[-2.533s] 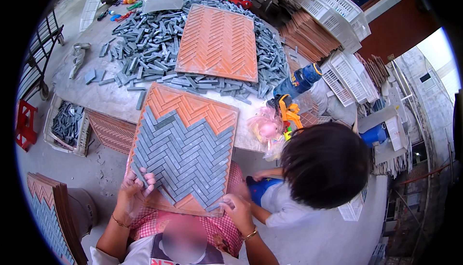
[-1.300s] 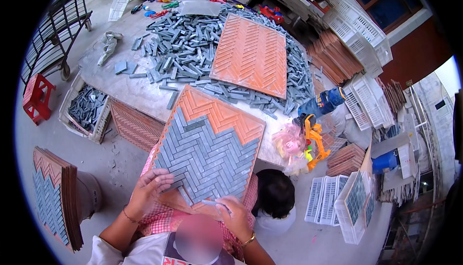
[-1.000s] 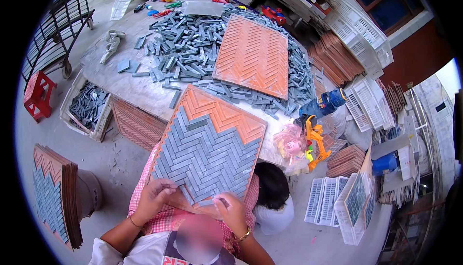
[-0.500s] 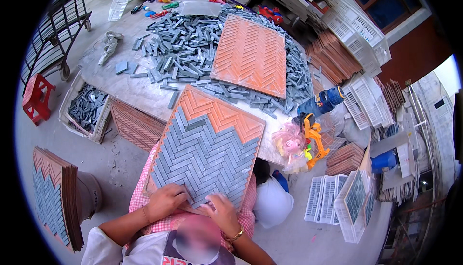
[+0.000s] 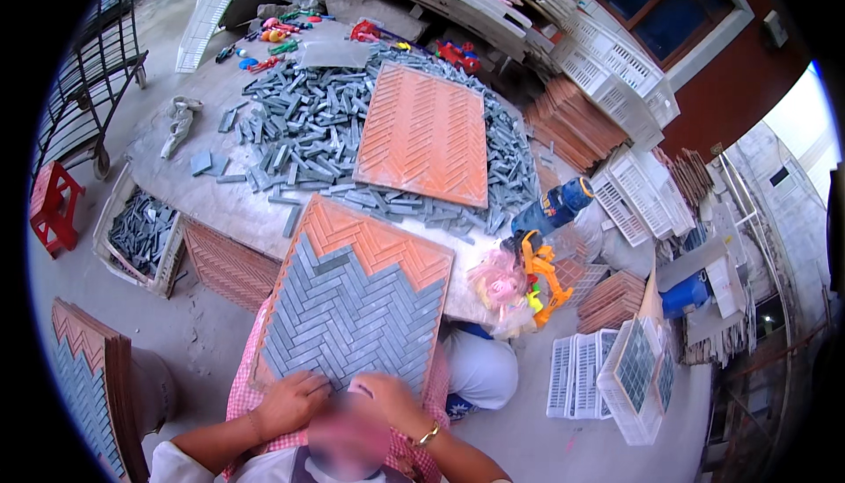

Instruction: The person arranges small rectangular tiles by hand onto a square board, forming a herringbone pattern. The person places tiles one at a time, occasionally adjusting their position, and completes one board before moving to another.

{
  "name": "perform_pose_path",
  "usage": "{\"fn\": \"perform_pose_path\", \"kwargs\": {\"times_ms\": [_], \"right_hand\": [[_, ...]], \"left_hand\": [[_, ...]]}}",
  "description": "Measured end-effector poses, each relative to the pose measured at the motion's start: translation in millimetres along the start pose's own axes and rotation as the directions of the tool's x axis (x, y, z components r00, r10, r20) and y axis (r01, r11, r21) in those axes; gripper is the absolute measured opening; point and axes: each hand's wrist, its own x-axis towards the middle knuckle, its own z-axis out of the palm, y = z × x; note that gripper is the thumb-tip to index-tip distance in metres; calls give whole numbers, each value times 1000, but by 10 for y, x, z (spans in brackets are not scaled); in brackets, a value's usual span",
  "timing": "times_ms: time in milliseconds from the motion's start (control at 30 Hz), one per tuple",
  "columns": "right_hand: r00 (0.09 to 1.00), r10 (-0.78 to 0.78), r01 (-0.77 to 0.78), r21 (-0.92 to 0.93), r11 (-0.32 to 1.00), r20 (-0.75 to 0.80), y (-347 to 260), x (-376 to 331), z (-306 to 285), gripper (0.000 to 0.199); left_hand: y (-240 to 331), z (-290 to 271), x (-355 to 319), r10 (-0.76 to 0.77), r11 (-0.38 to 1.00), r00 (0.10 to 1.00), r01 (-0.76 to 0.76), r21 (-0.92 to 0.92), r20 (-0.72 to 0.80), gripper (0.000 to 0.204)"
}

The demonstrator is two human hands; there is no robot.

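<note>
An orange template board (image 5: 383, 230) with raised zigzag ridges rests tilted across my lap, its far end against the worktable. Narrow grey stone tiles (image 5: 352, 316) fill most of it in a herringbone pattern; the far strip shows bare orange. At the board's near left corner, my left hand (image 5: 295, 406) has its fingers bent and drawn together at the lowest tiles. Close beside it, my right hand (image 5: 392, 404) is curled at the near edge, a small dark sliver by its fingertips. A blurred patch partly covers the right fingers, so what either hand grips is unclear.
Loose grey tiles (image 5: 299, 122) heap on the worktable (image 5: 158, 166), with a second orange board (image 5: 422, 135) on top. A blue bottle (image 5: 553, 206) and yellow toy (image 5: 547, 281) stand right. Stacked tiled boards (image 5: 84, 377) and a tile crate (image 5: 110, 254) are left.
My right hand has moved left, closer to my left hand at the board's near edge. The whole view has shifted, so the board and table appear lower and further left.
</note>
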Motion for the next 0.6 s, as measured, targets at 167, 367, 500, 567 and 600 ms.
{"fn": "perform_pose_path", "kwargs": {"times_ms": [167,367,500,567,600], "right_hand": [[958,-31,-5,-124,992,-284,139,917,-628,12],[819,-90,-88,-279,956,-566,726,2182,-1029,17],[823,-75,-203,-415,887,-563,818,2510,-1003,19],[836,-33,-225,-397,890,-548,857,2551,-969,24],[847,-33,-225,-415,882,-530,884,2551,-996,25]], "left_hand": [[116,-251,-85,-213,962,966,181,-203,-150,25],[152,-317,-182,-340,906,909,248,-342,-241,23],[145,-450,-163,-422,878,885,344,-332,-200,22],[65,-377,-274,-435,872,865,336,-355,-250,18],[28,-340,-303,-438,871,856,328,-366,-275,16]]}}
